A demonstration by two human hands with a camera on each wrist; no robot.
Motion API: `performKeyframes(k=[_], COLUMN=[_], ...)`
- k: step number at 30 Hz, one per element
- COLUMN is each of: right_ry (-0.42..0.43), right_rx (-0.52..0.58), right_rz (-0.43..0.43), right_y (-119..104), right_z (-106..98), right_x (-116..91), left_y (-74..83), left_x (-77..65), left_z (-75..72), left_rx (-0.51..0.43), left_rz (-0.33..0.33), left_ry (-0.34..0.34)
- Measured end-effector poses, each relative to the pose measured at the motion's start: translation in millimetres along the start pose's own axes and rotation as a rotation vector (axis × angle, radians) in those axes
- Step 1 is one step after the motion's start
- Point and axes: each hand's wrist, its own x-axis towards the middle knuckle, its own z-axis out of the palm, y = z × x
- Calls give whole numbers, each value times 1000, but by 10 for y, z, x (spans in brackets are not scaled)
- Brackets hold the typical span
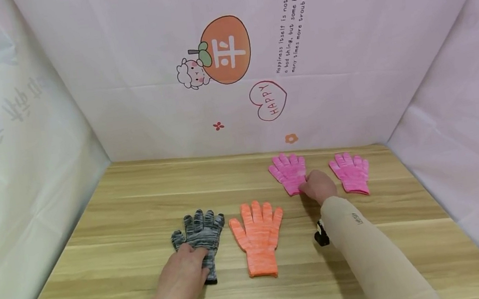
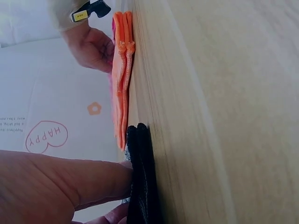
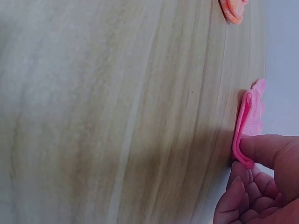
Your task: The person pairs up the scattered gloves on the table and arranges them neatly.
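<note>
Head view: beyond the orange glove point(image 1: 259, 240), right hand point(image 1: 320, 187) pinches a pink glove point(image 1: 289, 171) cuff-first, knit fingers pointing away; left of orange, left hand point(image 1: 181, 278) rests loosely on gray glove point(image 1: 200, 236)!

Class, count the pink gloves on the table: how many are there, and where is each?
2: the left pink glove, its cuff pinched by the right hand; and the right pink glove, lying apart, right of that hand.

Gap between orange glove point(image 1: 259, 240), right sleeve point(image 1: 373, 253); wall point(image 1: 343, 110) blocks beyond pink gloves point(image 1: 290, 170).
</note>
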Motion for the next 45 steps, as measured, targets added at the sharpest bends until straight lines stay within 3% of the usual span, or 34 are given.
performKeyframes(k=[20, 36, 45], right_ry=[13, 40, 116], right_rx=[1, 81, 37], right_rz=[-11, -129, -202], right_y=[73, 11, 2], right_z=[-145, -326, -425], right_x=[-78, -187, -319], left_y=[48, 81, 65], left_x=[47, 45, 38], left_z=[-3, -19, -9], left_rx=[13, 18, 20], left_rz=[-18, -54, -39], left_ry=[-21, -60, -43])
